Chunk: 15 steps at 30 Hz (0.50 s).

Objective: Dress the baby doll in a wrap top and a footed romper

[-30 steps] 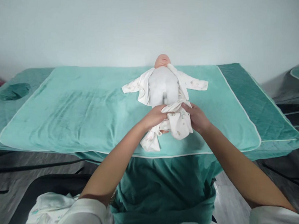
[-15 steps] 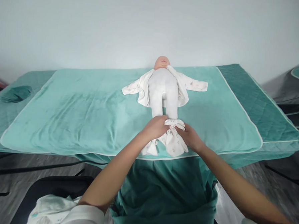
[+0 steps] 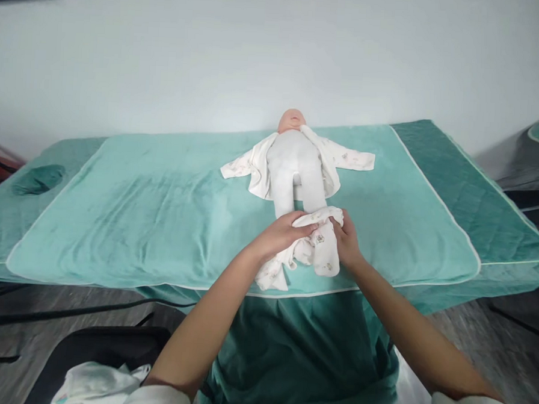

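A baby doll (image 3: 294,158) with a white cloth body lies on its back, head toward the wall. It wears an unfastened white printed jacket (image 3: 353,159), sleeves spread to both sides. At the doll's feet, my left hand (image 3: 282,234) and my right hand (image 3: 346,239) grip bunched white printed baby pants (image 3: 326,250) between them. My left fingers and thumb are closed on the waistband's left side; my right hand is closed on the right side. The feet are hidden behind the cloth and hands. One pant leg hangs down on the right, the rest lies crumpled at the left.
The doll lies on a green blanket (image 3: 160,220) over a padded bed (image 3: 469,188) against a white wall. A face hole (image 3: 38,179) is at the bed's left end. Below left, a black chair (image 3: 104,338) carries folded white cloth (image 3: 91,382).
My right hand has moved right and slightly up, drawing the waistband wider. The right pant leg hangs straighter, and the doll's right-hand leg in view has shifted slightly right.
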Tool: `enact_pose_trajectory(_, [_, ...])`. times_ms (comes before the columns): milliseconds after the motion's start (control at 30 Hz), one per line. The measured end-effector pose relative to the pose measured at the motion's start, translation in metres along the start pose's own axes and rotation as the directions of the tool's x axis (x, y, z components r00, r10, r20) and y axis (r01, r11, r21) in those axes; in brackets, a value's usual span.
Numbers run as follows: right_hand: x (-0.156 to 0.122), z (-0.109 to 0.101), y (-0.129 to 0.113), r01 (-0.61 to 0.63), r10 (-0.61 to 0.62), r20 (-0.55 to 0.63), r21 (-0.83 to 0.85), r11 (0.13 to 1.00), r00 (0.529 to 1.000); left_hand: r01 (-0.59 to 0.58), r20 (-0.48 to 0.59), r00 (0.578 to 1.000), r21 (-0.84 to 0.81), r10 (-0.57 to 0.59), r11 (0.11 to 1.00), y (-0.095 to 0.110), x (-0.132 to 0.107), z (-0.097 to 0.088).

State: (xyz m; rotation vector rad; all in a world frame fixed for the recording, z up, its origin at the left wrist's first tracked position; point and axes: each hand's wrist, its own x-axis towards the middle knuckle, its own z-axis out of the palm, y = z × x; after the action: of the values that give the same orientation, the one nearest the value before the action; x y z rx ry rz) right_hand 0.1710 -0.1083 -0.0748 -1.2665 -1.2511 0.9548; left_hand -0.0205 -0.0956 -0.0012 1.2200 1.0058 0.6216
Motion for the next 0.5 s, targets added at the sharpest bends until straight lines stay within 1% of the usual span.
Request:
enact_pose_trajectory(67, [0.006,0.005,0.001,0.020,-0.020,-0.031,-0.009,1.000,0.999,0.000,0.005,1.000,-0.041,0.000,0.999,0.000,0.002,0.001])
enact_pose_trajectory(167, [0.011,0.010,0.005,0.017,-0.015,-0.064,0.034,0.999,0.998,-0.004,0.019,1.000,-0.052,0.005,0.999,0.003,0.004,0.002])
enact_pose_trajectory(233, [0.010,0.010,0.007,0.010,-0.006,-0.076,0.064,0.998,0.997,0.015,0.054,0.998,-0.075,-0.011,0.997,0.007,0.005,-0.001])
enact_pose_trajectory(333, [0.010,0.009,0.010,0.000,0.008,-0.097,0.082,0.997,0.995,0.048,0.144,0.989,-0.116,-0.031,0.992,0.010,0.006,-0.009])
enact_pose_trajectory(400, [0.013,0.008,0.011,-0.004,0.015,-0.113,0.090,0.996,0.993,0.050,0.199,0.979,-0.104,-0.029,0.993,0.011,0.009,-0.015])
enact_pose_trajectory(433, [0.016,0.008,0.012,-0.003,0.013,-0.117,0.092,0.996,0.993,0.042,0.210,0.977,-0.084,-0.024,0.996,0.012,0.012,-0.018])
enact_pose_trajectory(500, [0.026,0.008,0.011,0.008,0.001,-0.114,0.085,0.996,0.993,0.009,0.177,0.984,-0.036,-0.002,0.999,0.016,0.017,-0.022])
